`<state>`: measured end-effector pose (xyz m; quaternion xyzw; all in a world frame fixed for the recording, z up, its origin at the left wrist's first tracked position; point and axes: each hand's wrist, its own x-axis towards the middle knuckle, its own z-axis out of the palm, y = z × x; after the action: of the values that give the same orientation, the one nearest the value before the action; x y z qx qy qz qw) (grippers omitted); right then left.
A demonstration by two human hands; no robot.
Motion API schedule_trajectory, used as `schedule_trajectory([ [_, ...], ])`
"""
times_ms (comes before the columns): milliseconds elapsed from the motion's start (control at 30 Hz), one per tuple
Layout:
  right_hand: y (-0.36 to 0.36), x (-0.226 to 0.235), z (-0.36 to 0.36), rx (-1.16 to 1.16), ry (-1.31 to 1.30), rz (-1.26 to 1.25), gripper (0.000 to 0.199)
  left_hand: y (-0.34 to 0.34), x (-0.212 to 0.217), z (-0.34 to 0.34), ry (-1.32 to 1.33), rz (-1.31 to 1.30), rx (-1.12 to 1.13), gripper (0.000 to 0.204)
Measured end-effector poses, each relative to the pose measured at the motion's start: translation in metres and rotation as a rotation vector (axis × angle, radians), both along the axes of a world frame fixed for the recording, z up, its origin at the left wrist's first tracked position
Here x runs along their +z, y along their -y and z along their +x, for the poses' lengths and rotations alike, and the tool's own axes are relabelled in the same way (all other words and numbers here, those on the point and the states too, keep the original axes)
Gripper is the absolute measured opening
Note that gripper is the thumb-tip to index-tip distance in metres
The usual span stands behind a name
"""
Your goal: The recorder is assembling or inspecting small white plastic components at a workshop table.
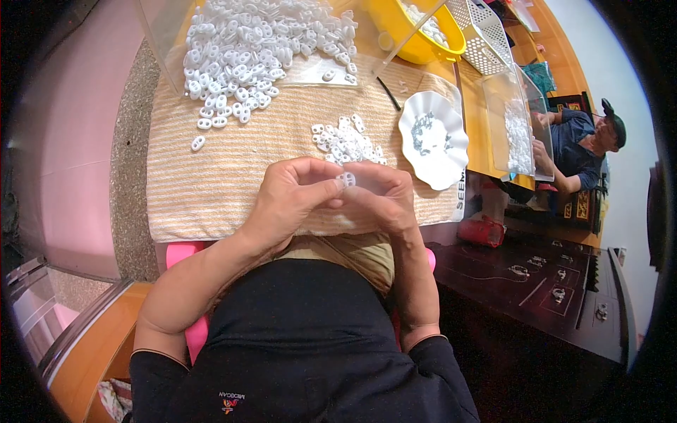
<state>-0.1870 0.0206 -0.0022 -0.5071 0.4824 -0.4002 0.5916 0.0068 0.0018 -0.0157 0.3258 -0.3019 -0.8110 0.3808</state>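
Observation:
Between my fingertips is a small white oval plastic piece with two holes (347, 180). My left hand (300, 194) pinches it from the left, thumb and forefinger closed. From the other side my right hand (384, 194) grips the same piece, its fingers closed too. Just beyond my hands lies a small pile of white plastic pieces (345, 139) on the striped towel (190, 190). A much larger heap of white two-holed oval pieces (247, 49) spreads at the far left. To the right stands a white scalloped dish (451, 158) holding tiny grey metal parts (427, 134).
A yellow basin (416, 46) with white pieces stands at the far right, beside a white perforated basket (479, 35). A black stick-like item (388, 94) lies near the dish. Across the right side, another person (578, 144) works at a clear bin of white pieces (518, 137).

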Motion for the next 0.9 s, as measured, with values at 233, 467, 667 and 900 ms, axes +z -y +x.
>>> schedule_trajectory([
  [233, -0.0018, -0.0039, 0.0009, -0.041, -0.014, 0.018, 0.030, -0.0002, 0.0014, 0.0003, -0.025, 0.061, 0.001, 0.019],
  [467, -0.0016, -0.0071, 0.0012, -0.043, 0.074, 0.039, 0.030, -0.0004, 0.0047, 0.0000, -0.042, 0.099, -0.004, 0.019],
  [667, -0.0023, -0.0085, 0.0002, -0.064, 0.078, 0.048, 0.032, -0.0010, 0.0062, 0.0003, -0.097, 0.196, -0.009, 0.018],
  [900, -0.0037, -0.0065, 0.0000, -0.093, 0.075, 0.065, 0.032, -0.0015, 0.0084, -0.0010, -0.176, 0.248, -0.002, 0.017],
])
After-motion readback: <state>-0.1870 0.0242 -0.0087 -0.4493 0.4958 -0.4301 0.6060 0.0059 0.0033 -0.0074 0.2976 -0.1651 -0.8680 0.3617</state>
